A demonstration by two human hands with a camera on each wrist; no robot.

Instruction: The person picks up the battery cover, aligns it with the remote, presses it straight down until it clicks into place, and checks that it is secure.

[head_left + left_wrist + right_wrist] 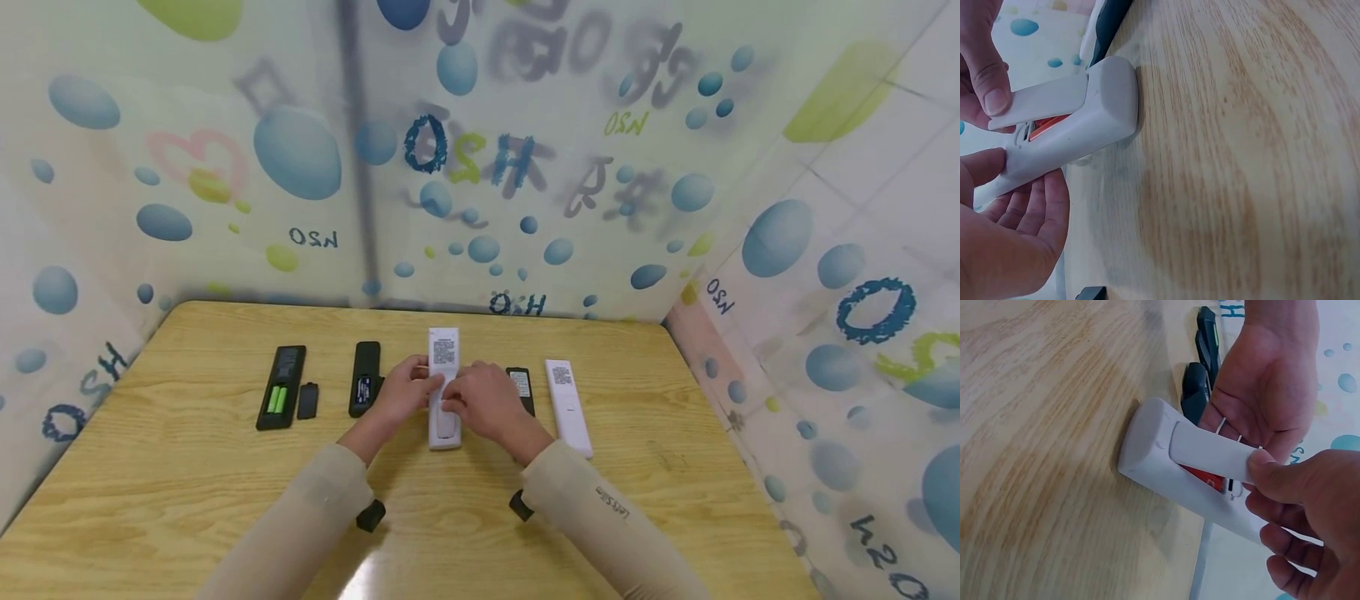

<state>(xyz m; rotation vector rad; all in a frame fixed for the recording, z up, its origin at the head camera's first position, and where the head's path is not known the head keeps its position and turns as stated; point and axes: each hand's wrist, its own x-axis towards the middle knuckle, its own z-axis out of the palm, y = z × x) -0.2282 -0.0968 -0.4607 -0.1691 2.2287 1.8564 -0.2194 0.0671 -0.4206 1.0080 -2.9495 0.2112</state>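
Note:
A white remote control (444, 352) lies back side up at the middle of the table, its printed label toward the far end. My left hand (405, 392) grips its side, thumb on one edge and fingers curled beneath in the left wrist view. My right hand (491, 402) pinches the free end of the white battery cover (1213, 450) between thumb and fingers. That cover slants up from the compartment, its other end at the remote's near end. Under it shows a red battery (1204, 477), beside a metal spring (1235, 487); the rest of the compartment is hidden.
Left of my hands lie a black remote (287, 367) with two green batteries (277, 399), its loose black cover (307, 401) and another black remote (367, 362). A partly covered black remote (520, 382) and a white remote (567, 408) lie to the right.

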